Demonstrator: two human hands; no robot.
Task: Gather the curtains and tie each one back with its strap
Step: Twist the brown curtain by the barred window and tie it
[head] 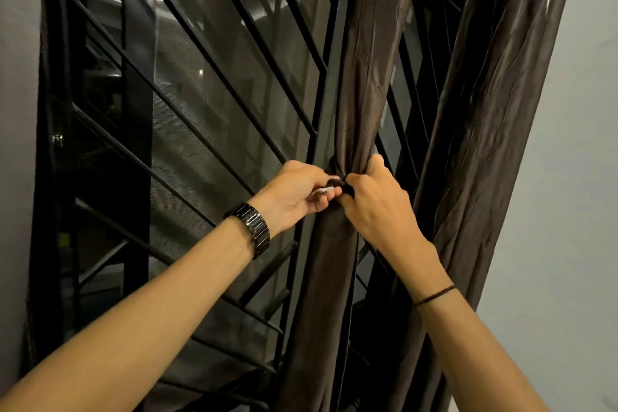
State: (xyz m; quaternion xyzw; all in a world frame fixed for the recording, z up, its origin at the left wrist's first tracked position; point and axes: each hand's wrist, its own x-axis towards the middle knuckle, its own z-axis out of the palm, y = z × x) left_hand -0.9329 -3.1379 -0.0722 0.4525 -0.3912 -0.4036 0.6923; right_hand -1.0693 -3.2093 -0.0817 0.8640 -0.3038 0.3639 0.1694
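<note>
Centre frame: your L hand (301, 192) and R hand (376, 207) pinch strap (335, 183) ends round gathered curtain (363, 84); loosen either pinch & folds could spill.

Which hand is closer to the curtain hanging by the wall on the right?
Right. The right hand grips the strap on the gathered curtain, just left of the curtain by the wall. The left hand pinches the strap's white-tipped end farther left.
</note>
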